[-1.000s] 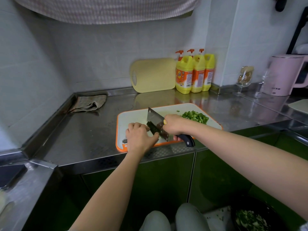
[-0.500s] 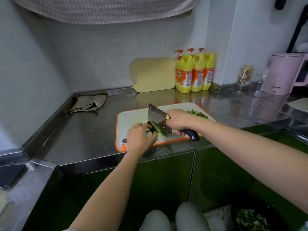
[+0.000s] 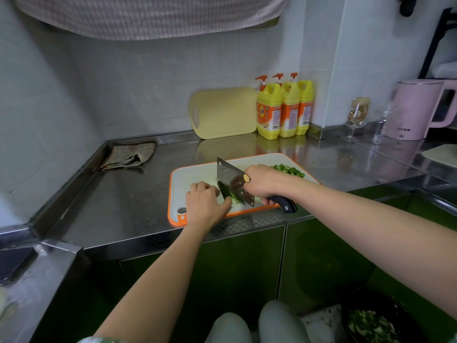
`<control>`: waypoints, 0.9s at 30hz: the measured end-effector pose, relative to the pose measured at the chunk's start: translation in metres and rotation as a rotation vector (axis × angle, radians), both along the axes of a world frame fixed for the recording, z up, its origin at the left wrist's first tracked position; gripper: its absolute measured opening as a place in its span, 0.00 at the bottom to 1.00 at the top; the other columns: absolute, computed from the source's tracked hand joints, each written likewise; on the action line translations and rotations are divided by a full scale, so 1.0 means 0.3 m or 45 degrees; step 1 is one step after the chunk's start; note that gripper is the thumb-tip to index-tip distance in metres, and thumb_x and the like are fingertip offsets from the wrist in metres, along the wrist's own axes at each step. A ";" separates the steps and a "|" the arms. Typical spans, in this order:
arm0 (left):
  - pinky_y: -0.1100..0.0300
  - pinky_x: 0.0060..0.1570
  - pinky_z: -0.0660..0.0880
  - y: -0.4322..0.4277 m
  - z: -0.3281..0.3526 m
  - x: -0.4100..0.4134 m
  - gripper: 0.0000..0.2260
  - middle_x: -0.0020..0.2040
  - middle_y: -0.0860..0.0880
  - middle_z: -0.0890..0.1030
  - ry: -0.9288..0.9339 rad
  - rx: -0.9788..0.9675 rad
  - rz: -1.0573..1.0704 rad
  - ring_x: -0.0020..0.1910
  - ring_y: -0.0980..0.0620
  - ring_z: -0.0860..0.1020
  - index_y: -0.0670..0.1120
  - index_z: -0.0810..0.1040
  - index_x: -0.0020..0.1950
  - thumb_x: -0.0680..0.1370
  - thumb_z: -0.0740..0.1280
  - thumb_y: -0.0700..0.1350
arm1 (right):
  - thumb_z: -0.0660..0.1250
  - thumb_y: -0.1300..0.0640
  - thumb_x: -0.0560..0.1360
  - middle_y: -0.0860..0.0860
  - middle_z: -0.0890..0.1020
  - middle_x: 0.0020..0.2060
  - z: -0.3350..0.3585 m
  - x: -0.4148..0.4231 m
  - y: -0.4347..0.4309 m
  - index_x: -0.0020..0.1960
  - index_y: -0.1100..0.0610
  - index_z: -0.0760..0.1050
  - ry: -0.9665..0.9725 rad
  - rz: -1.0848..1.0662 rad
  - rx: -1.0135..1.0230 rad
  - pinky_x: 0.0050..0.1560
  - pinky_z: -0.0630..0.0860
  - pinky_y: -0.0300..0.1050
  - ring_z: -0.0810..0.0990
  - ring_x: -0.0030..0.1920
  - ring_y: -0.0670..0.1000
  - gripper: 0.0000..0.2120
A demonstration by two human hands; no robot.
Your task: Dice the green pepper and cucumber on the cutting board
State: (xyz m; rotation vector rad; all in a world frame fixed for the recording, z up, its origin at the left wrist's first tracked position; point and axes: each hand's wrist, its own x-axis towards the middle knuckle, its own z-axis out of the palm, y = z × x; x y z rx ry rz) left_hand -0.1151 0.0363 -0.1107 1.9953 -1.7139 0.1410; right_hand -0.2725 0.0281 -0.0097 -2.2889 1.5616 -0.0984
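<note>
A white cutting board point(image 3: 195, 175) with an orange rim lies near the steel counter's front edge. My left hand point(image 3: 204, 203) curls its fingers over a dark green cucumber piece point(image 3: 225, 190) and holds it down on the board. My right hand point(image 3: 265, 182) grips the black handle of a cleaver point(image 3: 228, 175). The blade stands on the board right beside my left fingers, with small cut pieces under it. A heap of diced green pepper point(image 3: 288, 169) lies at the board's far right, partly hidden by my right hand.
A yellow cutting board point(image 3: 223, 112) and three yellow soap bottles point(image 3: 284, 110) stand against the wall. A folded cloth point(image 3: 128, 155) lies at the back left. A pink kettle point(image 3: 418, 110) and glasses point(image 3: 357, 117) stand at the right. On the floor is a black bowl point(image 3: 371, 320) of greens.
The cleaver has gone on chopping beside my left fingers, with the handle swinging a little to the right. More cut green pieces lie under the blade. My left hand holds the same spot.
</note>
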 end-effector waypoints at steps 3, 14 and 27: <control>0.52 0.58 0.67 0.000 0.014 -0.015 0.21 0.60 0.46 0.76 0.073 0.020 -0.006 0.62 0.46 0.68 0.48 0.80 0.61 0.75 0.65 0.59 | 0.53 0.63 0.79 0.60 0.78 0.32 -0.002 -0.003 0.007 0.58 0.67 0.69 0.003 0.001 0.003 0.18 0.70 0.37 0.77 0.24 0.53 0.12; 0.53 0.50 0.67 -0.023 0.036 -0.102 0.18 0.52 0.45 0.79 0.330 0.023 0.200 0.55 0.45 0.70 0.50 0.78 0.60 0.74 0.68 0.56 | 0.54 0.62 0.80 0.63 0.81 0.36 -0.019 -0.035 0.000 0.59 0.67 0.69 -0.046 -0.020 0.056 0.22 0.72 0.40 0.78 0.28 0.55 0.12; 0.53 0.53 0.68 0.014 0.029 -0.017 0.14 0.49 0.47 0.82 0.576 -0.010 0.170 0.58 0.45 0.71 0.52 0.80 0.59 0.77 0.65 0.56 | 0.53 0.62 0.80 0.59 0.77 0.27 -0.007 0.022 0.021 0.61 0.68 0.68 -0.141 -0.025 0.122 0.27 0.74 0.42 0.74 0.25 0.55 0.14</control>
